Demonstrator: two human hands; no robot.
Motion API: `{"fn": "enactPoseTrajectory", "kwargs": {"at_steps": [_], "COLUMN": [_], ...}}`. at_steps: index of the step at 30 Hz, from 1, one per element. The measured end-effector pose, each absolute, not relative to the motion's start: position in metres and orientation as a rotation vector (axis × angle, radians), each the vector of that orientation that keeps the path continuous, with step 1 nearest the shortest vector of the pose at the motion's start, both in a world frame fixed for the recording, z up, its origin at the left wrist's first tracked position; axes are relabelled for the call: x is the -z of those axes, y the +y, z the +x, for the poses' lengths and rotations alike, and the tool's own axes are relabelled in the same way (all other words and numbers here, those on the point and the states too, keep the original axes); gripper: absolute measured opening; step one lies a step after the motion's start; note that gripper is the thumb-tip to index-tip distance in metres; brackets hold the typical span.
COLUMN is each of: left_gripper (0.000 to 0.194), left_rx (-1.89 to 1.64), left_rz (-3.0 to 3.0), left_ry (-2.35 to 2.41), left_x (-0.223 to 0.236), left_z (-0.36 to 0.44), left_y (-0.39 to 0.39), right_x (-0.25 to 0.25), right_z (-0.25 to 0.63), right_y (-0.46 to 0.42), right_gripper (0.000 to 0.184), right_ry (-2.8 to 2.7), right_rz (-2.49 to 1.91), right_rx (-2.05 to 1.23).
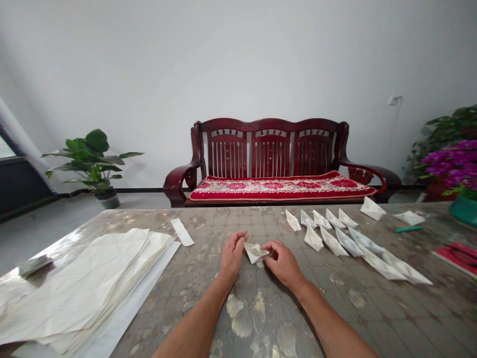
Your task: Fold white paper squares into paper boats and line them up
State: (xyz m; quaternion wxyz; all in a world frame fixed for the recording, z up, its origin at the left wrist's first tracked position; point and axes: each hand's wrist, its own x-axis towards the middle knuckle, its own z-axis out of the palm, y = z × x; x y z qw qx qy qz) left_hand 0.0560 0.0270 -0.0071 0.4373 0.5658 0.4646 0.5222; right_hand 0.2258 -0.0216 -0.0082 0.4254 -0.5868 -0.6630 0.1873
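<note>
A small folded paper boat (255, 253) is at the middle of the table, between my two hands. My left hand (233, 253) is closed at the boat's left tip, its fingers bent together. On the other side, my right hand (280, 259) pinches the right tip between thumb and fingers. Several finished-looking paper boats (333, 242) stand in rows to the right of my hands. Two more lie farther back, one a pointed paper boat (372, 209) and one a flatter paper boat (409, 217).
A stack of large paper sheets (82, 283) covers the table's left, with a grey object (34, 266) on it. A paper strip (182, 232) lies behind. At right are a green pen-like item (409, 229), a red book (456, 258) with glasses, and a teal flowerpot (464, 211).
</note>
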Motion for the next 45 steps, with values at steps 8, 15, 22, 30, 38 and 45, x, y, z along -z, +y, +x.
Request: {"fn": "enactPoseTrajectory", "kwargs": {"at_steps": [8,15,22,30,38,45], "left_gripper": [0.027,0.033,0.031,0.027,0.021,0.024], "left_rx": [-0.978,-0.949,-0.715,-0.650,-0.709,-0.741], "left_rz": [1.818,1.895,1.955,1.967,2.025,2.050], "left_ry": [1.314,1.257,1.344,1.490,1.429,1.386], "left_x": [0.009,0.005,-0.003,-0.008,-0.012,-0.009], "left_z": [0.057,0.055,0.051,0.050,0.047,0.044], "left_y": [0.025,0.025,0.032,0.033,0.027,0.028], "right_x": [0.004,0.003,0.003,0.005,0.005,0.002], "right_z": [0.222,0.222,0.220,0.220,0.220,0.221], "right_y": [-0.029,-0.031,-0.032,-0.031,-0.030,-0.030], "right_gripper": [0.025,0.026,0.028,0.027,0.027,0.027], "right_ry": [-1.754,-1.842,-1.970,-1.954,-1.898,-1.857], "right_rz": [-1.420,-1.344,-1.247,-1.240,-1.268,-1.296], "right_rx": [-0.376,-0.311,-0.184,-0.221,-0.282,-0.327]}}
